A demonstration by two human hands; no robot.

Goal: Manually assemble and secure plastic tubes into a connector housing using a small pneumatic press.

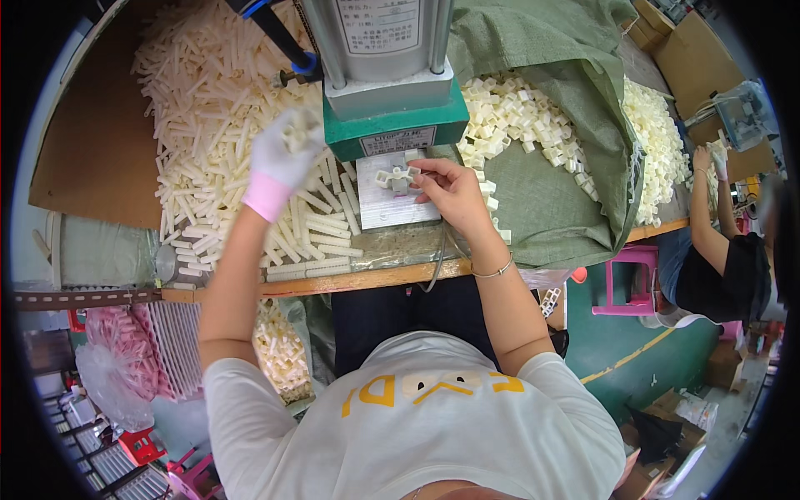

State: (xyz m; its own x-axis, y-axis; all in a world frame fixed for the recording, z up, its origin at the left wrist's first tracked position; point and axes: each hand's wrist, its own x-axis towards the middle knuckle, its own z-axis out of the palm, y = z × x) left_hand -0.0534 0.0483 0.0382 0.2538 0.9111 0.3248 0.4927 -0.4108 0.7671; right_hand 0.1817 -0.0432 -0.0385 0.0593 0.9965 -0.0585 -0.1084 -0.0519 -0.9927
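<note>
My right hand (452, 193) is bare, with thumb and fingertips closed on one end of a small cream plastic part (395, 177) with square openings. That part sits at the metal fixture on a flat silver plate (392, 214), under the green head (396, 125) of a bench press. My left hand (286, 154), in a white glove with a pink cuff, is smeared by motion left of the press head. Pale shapes show at its fingers, but whether it grips them I cannot tell. Beneath it lies a big heap of cream plastic strips (208, 100).
Right of the press, small cream square pieces (533, 125) lie on a green woven sack (567, 192). A blue-ended black hose (279, 37) hangs by the press column. The table's wooden edge (367, 279) runs before me. A co-worker (721, 258) works at far right, near a pink stool (625, 279).
</note>
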